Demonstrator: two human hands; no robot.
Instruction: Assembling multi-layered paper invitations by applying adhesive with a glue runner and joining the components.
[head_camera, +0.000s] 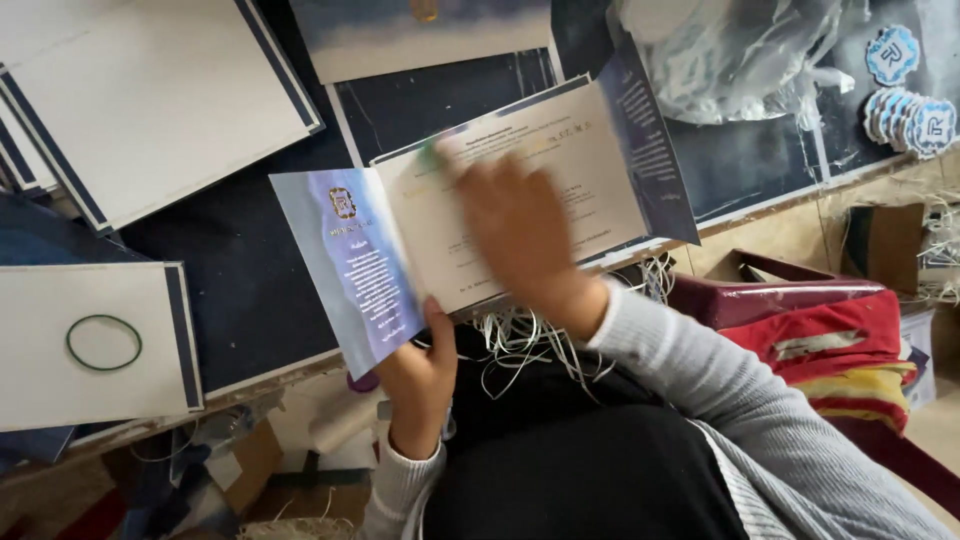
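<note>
On a dark table (250, 270) strewn with white cards (150, 90), one bearing a green band (104, 342), the left hand (420, 375) pinches the open card (480, 215) at its lower edge, the blurred right hand (520, 235) lies flat on it, and stickers (910, 115) sit far right.

Soft, even daylight, moderately bright — no hard shadows. Heavy motion blur across the right hand (520, 235) over the open folded card (480, 200). Pale glare on the crumpled plastic wrap (740, 55) up and right of the card. Dimmer and murkier below the card, near the lap — slight wide-angle stretch toward the corners.
</note>
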